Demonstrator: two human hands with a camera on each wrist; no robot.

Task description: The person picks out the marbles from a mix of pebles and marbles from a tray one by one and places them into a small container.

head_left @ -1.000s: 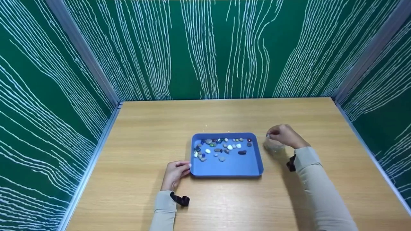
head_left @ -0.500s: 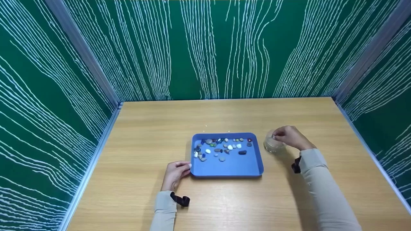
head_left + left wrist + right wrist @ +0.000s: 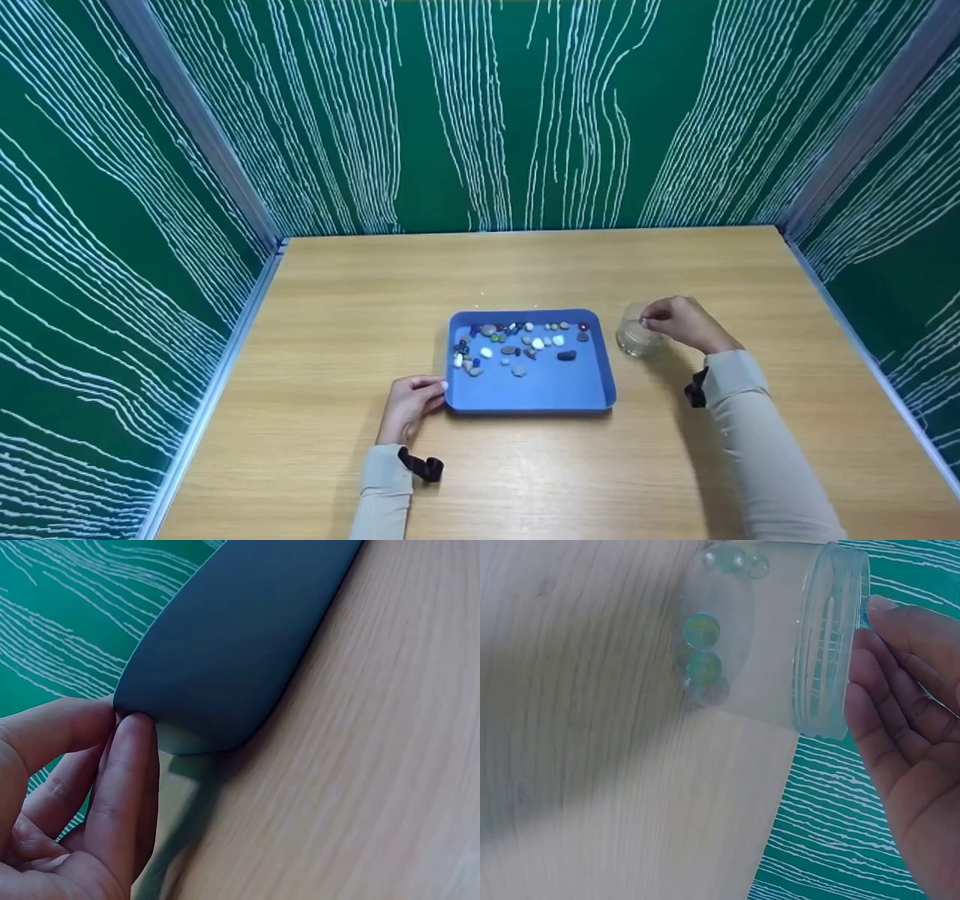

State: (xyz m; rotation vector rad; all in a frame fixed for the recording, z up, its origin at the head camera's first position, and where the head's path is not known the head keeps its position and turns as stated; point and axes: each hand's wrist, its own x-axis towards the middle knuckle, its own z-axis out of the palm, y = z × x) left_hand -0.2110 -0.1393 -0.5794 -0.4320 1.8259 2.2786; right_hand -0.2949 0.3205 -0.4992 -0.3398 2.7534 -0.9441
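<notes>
My left hand (image 3: 409, 405) pinches the near left corner of a blue tray (image 3: 562, 390), thumb and index finger at its rim in the left wrist view. Pebbles and glass marbles lie scattered in the tray, mostly in its far and left parts. To the right of it stands a clear jar (image 3: 634, 343) without a lid. My right hand (image 3: 686, 324) is at the jar's mouth, pinching a small blue marble (image 3: 865, 613) that the fingertips mostly hide. Several greenish marbles (image 3: 702, 631) rest at the bottom of the jar in the right wrist view.
The wooden table (image 3: 360, 300) runs back to green walls (image 3: 562, 112) with white line patterns. A few tiny white specks (image 3: 481, 293) lie behind the tray. Black straps with cameras (image 3: 424, 469) sit at both wrists.
My right hand has shifted slightly right, from the jar's left rim to over its right part, with the marble still pinched. The left hand and the tray have stayed in place.
</notes>
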